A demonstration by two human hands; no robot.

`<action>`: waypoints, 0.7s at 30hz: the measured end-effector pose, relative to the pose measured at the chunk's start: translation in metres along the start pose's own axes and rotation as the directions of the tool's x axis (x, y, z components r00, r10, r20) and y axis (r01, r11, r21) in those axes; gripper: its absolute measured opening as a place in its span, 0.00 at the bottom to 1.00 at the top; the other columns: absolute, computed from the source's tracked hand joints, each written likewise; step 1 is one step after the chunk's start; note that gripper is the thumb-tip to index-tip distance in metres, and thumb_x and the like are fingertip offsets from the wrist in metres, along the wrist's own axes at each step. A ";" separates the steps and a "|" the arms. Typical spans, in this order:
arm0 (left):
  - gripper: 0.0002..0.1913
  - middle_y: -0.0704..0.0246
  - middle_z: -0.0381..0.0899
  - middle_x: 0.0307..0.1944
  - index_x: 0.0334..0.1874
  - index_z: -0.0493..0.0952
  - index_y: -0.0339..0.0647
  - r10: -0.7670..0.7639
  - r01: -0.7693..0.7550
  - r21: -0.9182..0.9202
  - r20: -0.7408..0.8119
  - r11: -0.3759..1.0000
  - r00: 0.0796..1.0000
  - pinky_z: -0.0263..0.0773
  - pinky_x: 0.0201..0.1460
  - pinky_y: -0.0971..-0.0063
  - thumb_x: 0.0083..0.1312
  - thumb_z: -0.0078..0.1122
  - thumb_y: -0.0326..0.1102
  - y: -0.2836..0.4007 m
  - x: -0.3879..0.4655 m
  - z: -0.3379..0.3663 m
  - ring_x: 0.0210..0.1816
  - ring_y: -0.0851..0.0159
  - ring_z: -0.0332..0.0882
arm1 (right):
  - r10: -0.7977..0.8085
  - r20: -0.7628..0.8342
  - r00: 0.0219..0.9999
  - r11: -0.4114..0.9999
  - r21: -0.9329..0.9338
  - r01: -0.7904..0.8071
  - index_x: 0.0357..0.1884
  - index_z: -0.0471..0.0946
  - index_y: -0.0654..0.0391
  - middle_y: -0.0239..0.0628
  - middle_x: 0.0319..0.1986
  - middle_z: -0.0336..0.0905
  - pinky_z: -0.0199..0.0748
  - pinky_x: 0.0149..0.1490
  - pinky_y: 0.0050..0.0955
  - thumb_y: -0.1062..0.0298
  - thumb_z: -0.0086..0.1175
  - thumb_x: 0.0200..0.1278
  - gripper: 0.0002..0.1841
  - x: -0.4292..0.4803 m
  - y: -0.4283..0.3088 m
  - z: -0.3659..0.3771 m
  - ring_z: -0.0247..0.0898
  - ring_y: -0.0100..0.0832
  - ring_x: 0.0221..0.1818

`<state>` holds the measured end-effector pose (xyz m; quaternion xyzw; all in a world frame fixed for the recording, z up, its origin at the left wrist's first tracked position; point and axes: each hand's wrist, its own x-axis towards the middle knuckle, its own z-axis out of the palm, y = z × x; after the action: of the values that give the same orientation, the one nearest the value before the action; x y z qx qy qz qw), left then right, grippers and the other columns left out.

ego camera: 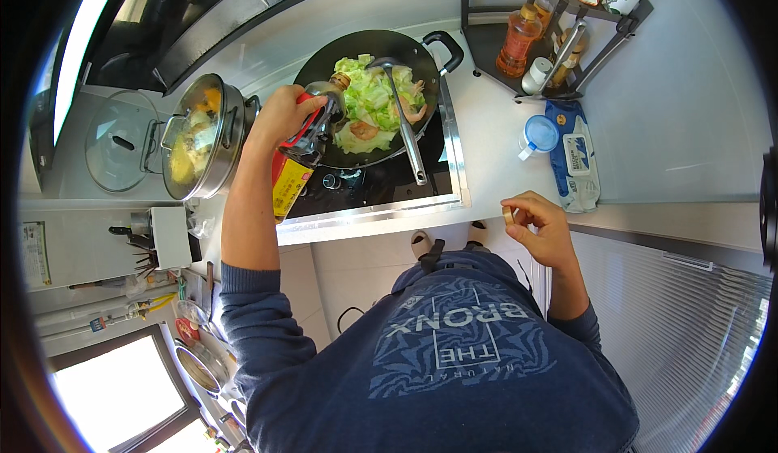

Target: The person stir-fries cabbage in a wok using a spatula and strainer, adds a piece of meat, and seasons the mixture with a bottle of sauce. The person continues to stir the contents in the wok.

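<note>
My left hand (281, 119) is closed around a dark sauce bottle (307, 140) with a red and yellow label. The bottle is tilted, its uncapped neck over the left part of a black wok (322, 58). Chopped green cabbage (371, 103) lies in the wok with a few shrimp (413, 112) and a browned piece. A metal spatula (406, 125) rests in the wok, its handle reaching over the near rim. My right hand (538, 225) holds a small gold-coloured bottle cap (508, 215) between thumb and fingers, beyond the counter's front edge. Whether sauce is flowing cannot be seen.
Left of the wok stands a steel steamer pot (228, 149) with food under a glass lid; another glass lid (121, 143) leans behind. At right are a blue-lidded container (539, 134), a wipes pack (574, 155) and a corner rack (486, 46) with bottles. A knife block (173, 237) stands at left.
</note>
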<state>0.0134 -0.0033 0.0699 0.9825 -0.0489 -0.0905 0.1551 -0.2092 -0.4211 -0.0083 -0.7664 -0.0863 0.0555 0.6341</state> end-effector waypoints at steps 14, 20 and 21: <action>0.27 0.45 0.83 0.31 0.37 0.83 0.29 -0.039 0.038 0.024 0.034 0.999 0.999 0.74 0.43 0.55 0.66 0.65 0.55 0.008 0.001 0.000 0.37 0.43 0.84 | 0.002 -0.004 1.000 1.000 0.002 -0.002 0.52 0.84 0.59 0.33 0.38 0.80 0.69 0.36 0.19 0.72 0.69 0.57 0.19 -0.002 0.004 -0.002 0.69 0.21 0.31; 0.27 0.45 0.83 0.31 0.38 0.83 0.29 -0.037 0.036 0.033 0.039 0.999 0.999 0.74 0.43 0.56 0.66 0.66 0.55 0.007 0.003 0.001 0.37 0.44 0.84 | 0.002 -0.003 1.000 1.000 0.022 -0.002 0.52 0.84 0.59 0.33 0.37 0.80 0.69 0.36 0.19 0.72 0.70 0.56 0.19 -0.003 0.006 -0.002 0.69 0.21 0.30; 0.27 0.46 0.83 0.31 0.38 0.83 0.29 -0.041 0.040 0.034 0.043 0.999 0.998 0.74 0.43 0.56 0.66 0.66 0.55 0.008 0.003 0.000 0.37 0.44 0.84 | 0.003 -0.004 1.000 1.000 0.025 -0.003 0.52 0.84 0.59 0.33 0.37 0.80 0.69 0.36 0.19 0.72 0.70 0.56 0.19 -0.003 0.006 -0.002 0.69 0.21 0.30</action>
<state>0.0159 -0.0112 0.0714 0.9835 -0.0339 -0.1144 0.1357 -0.2114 -0.4250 -0.0134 -0.7588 -0.0832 0.0557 0.6435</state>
